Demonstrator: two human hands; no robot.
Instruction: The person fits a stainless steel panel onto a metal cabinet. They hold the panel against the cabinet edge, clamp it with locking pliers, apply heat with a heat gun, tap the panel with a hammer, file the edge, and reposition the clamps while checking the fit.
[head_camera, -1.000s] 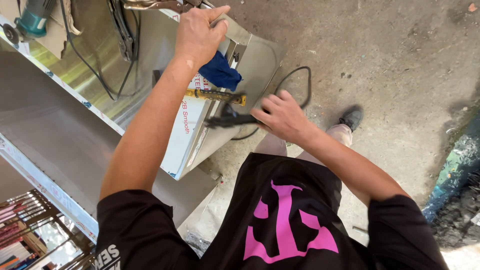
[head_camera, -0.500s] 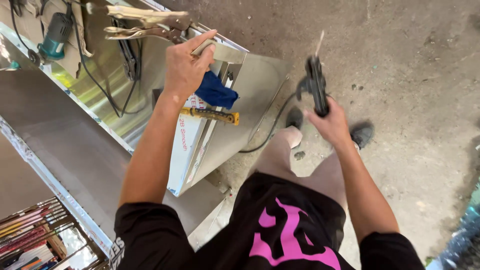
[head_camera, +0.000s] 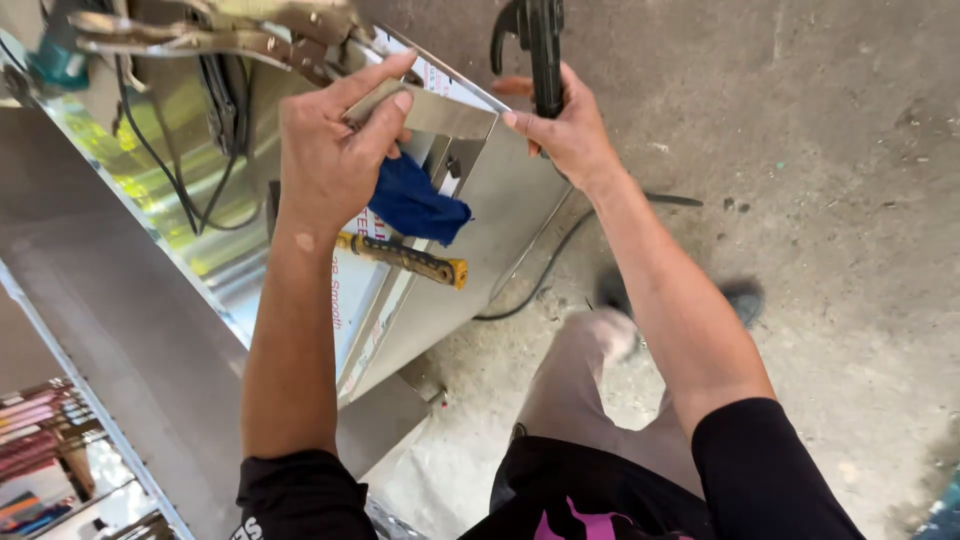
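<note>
Left hand (head_camera: 330, 150) pinches the small steel plate (head_camera: 425, 108) flush; right hand (head_camera: 565, 125) grips the black tool (head_camera: 540, 45); hold the plate steady.

I see my left hand (head_camera: 325, 150) on a small metal plate (head_camera: 425, 110) at the top edge of the steel box (head_camera: 500, 210). My right hand (head_camera: 565, 125) is just to its right, around a tool (head_camera: 543, 45). A cloth (head_camera: 415, 205) and a handle (head_camera: 405, 258) lie below the plate, on the box. Clamps (head_camera: 230, 35) lie behind my left hand. A cable (head_camera: 560, 250) runs over the floor (head_camera: 820, 200), right of the box.
</note>
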